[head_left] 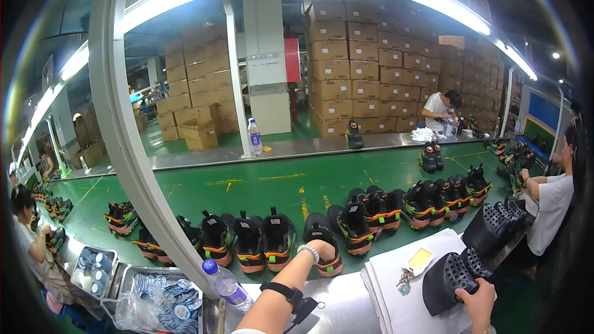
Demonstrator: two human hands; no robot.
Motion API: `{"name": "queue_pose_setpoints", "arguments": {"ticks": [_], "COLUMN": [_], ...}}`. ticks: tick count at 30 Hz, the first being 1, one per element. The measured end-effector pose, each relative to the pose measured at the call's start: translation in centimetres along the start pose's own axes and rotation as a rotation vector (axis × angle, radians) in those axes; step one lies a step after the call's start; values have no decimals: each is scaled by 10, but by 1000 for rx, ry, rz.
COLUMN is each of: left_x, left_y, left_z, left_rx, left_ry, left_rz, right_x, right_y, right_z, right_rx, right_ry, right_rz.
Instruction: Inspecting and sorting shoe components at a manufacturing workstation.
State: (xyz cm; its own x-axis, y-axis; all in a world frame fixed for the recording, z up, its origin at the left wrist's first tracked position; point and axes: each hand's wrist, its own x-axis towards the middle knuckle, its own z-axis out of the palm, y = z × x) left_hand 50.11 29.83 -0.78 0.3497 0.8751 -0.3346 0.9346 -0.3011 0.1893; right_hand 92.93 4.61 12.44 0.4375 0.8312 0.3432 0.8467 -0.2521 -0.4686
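Note:
My left hand (322, 250) reaches into the opening of a black sports shoe (330, 267) with orange and green trim, which stands at the near edge of the green belt. Its fingers are hidden inside the shoe. At the lower right, my right hand (477, 302) grips the near end of a black clog-like piece with round holes (450, 279), resting on white sheets (390, 272). Beside the sheets' middle lie a small yellow-and-white dish (421, 260) and a bunch of keys or small charms (404, 284).
Shoes (249, 241) line the green belt (260, 188) on both sides of my left hand. A water bottle (228, 286) leans by the white post (133, 111). A tray of round-labelled pieces (170, 294) stands lower left. Co-workers sit left, right (550, 204) and across.

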Motion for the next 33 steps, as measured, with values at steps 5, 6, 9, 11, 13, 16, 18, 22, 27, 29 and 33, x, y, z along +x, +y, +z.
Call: {"name": "queue_pose_setpoints", "arguments": {"ticks": [5, 6, 9, 11, 13, 16, 18, 22, 27, 29, 33], "left_x": [-8, -13, -35, -43, -75, -121, -114, -108, -96, -93, -90], "left_y": [35, 41, 48, 63, 90, 98, 82, 70, 72, 72, 78], "left_z": [-19, -28, -25, -22, -28, 5, 42, 74, 76, 79, 79], "left_rx": [-113, -132, -173, -26, -241, -664, -626, -1074, -1163, -1023, -910], "left_ry": [88, 94, 96, 394, 776, 1260, 1238, 994, 993, 982, 1029], "left_rz": [-23, -41, -95, -156, -128, -89, -61, -199, -113, -136, -135], "right_x": [14, 16, 8, 5, 8, 22, 33, 47, 26, 11, 2], "right_y": [-4, -26, -96, -125, -146, -180, -201, -273, -299, -302, -291], "right_z": [-28, -41, -60, -58, -40, 26, 70, 115, 215, 248, 283], "right_rx": [42, 167, 398, 368, 232, 131, 120, 172, 53, 93, 115], "right_ry": [150, 131, 86, -61, -232, -435, -329, -851, -442, -309, -233], "right_rz": [-121, -124, -335, -440, -502, -678, -873, -494, -471, -494, -501]}}
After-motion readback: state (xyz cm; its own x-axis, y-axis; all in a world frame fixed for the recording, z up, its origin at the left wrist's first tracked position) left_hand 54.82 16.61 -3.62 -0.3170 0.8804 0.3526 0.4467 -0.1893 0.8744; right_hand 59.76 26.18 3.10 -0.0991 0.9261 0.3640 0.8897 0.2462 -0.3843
